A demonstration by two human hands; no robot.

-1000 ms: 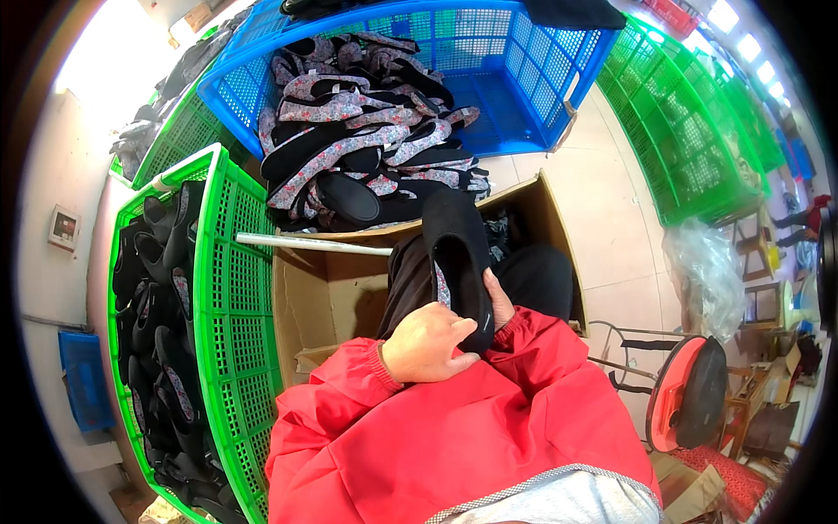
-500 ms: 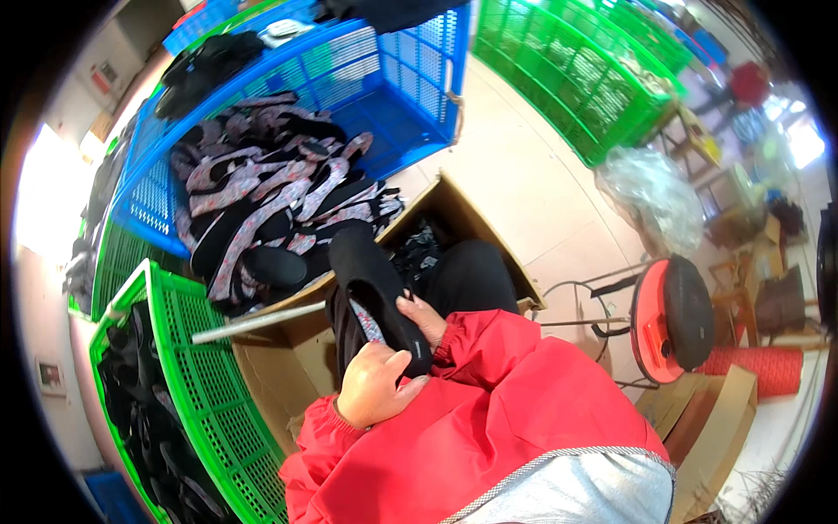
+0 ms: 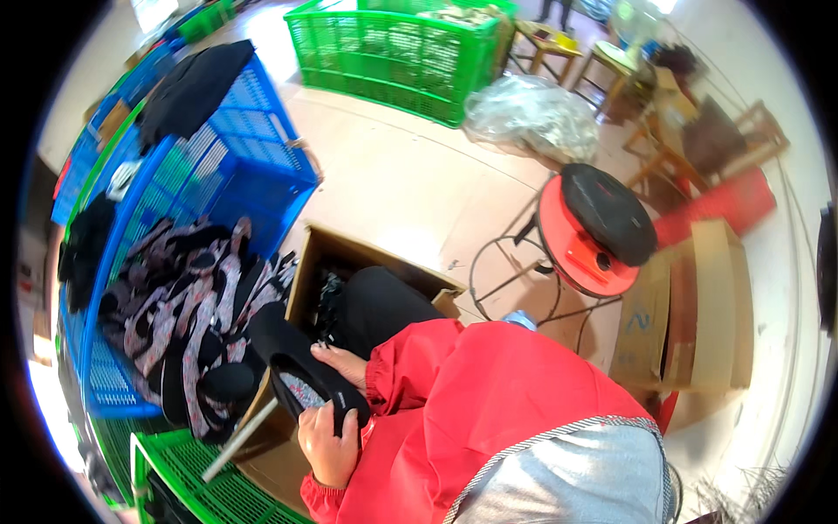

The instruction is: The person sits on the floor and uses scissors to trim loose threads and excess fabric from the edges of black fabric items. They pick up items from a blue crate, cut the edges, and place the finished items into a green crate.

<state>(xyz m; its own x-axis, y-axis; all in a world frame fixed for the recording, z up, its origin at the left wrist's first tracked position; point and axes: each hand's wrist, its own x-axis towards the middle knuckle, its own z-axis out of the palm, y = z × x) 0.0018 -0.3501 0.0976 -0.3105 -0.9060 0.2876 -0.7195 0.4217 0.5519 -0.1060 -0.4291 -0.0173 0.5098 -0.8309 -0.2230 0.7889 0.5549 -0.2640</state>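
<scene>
**Holding a black shoe up close in both hands**

Gripping the heel end of the black shoe (image 3: 333, 386) with a left hand (image 3: 329, 444) curled nearly around it. Gripping its far side with a half-curled right hand (image 3: 340, 362), partly hidden. Held near black trousers (image 3: 384, 297), beside an open cardboard box (image 3: 397, 255) with crinkly black stuff (image 3: 330, 301) inside. Past that, in a big blue crate (image 3: 249, 188), heaped with flowery and black shoes (image 3: 196, 306). Down low, near a green crate (image 3: 205, 467) with dark things in it. Farther out, on a pale floor (image 3: 367, 157), near a red stool (image 3: 557, 223) with a black cushion (image 3: 608, 214), a clear plastic bag (image 3: 532, 113) and another green crate (image 3: 375, 61).
</scene>
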